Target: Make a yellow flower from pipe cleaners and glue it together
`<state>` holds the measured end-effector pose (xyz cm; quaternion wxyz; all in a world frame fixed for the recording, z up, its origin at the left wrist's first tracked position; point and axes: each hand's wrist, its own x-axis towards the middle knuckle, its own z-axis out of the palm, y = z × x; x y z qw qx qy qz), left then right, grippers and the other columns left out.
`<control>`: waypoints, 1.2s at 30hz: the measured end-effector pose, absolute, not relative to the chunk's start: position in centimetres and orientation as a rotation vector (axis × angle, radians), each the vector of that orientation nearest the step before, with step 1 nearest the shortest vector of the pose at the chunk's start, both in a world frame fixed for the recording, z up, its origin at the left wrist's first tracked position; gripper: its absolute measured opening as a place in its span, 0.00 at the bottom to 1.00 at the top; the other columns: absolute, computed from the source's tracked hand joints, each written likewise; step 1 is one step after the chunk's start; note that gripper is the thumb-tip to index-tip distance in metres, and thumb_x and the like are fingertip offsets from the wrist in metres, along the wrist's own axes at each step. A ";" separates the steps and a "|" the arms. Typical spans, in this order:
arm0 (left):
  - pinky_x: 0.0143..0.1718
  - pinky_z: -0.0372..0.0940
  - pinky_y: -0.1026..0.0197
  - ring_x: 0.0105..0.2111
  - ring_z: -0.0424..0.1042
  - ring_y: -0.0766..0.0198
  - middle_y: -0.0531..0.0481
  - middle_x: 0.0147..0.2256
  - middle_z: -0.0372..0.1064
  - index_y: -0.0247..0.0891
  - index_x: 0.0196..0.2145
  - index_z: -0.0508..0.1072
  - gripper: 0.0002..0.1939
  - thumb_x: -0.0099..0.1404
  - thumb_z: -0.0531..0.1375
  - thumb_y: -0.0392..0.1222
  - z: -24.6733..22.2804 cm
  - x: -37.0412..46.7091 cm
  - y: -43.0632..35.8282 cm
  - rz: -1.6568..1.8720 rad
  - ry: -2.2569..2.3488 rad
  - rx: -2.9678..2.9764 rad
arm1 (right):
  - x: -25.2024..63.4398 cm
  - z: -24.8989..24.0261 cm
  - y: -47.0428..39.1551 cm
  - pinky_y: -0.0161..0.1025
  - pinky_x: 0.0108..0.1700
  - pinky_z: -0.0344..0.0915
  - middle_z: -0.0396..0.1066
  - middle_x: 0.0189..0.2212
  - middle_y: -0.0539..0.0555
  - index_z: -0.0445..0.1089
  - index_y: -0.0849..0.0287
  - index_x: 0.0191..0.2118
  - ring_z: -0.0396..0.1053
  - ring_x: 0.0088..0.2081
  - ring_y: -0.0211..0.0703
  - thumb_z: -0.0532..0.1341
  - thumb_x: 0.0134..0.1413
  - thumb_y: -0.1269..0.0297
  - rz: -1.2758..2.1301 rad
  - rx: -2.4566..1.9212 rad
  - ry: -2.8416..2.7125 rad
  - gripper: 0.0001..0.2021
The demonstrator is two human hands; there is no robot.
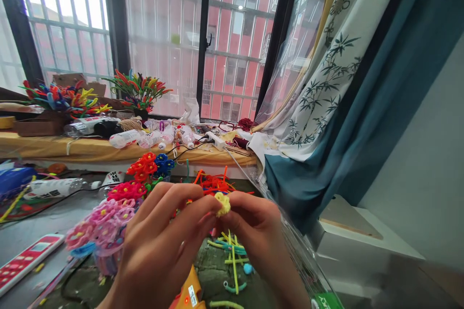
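A small yellow flower (222, 204) is held above the table (213, 268), pinched from the left by the fingertips of the left hand (155, 236) and from the right by those of the right hand (259, 224). It is judged very light, soft and easily crushed, best gripped gently by its edges. Yellow strips (235, 273) are scattered below.

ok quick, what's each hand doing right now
Left hand: closed, pinching the small yellow fuzzy piece.
Right hand: closed, pinching the same piece from the other side.
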<state>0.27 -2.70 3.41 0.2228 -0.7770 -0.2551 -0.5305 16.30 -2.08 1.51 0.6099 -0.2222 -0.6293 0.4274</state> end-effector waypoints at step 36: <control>0.45 0.65 0.71 0.42 0.70 0.69 0.54 0.44 0.66 0.44 0.49 0.71 0.11 0.69 0.61 0.40 3.8 -1.2 -3.0 -1.580 -0.823 -2.343 | 16.7 1.0 -1.5 0.32 0.33 0.63 0.73 0.26 0.48 0.80 0.54 0.33 0.68 0.29 0.36 0.66 0.61 0.59 0.906 -0.359 -1.469 0.07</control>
